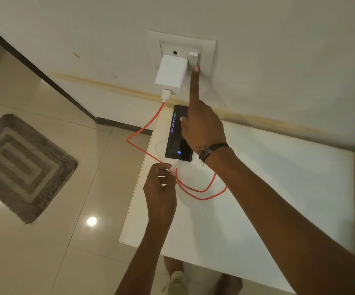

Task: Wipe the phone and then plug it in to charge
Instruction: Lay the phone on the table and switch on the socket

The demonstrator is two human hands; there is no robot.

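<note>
Both busy: my left hand (pixel 160 186) pinches the limp red cable (pixel 202 198) at six o'clock of the slick, light phone (pixel 172 143) flat on the bench (pixel 268 188), my right hand (pixel 204 128) presses one straight finger on the switch (pixel 193 57); I'd grip the phone's edges.

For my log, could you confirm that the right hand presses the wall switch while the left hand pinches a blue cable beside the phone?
Not quite: the head view shows the cable red, not blue. The right hand presses the switch; the left hand pinches it beside the phone.
</note>
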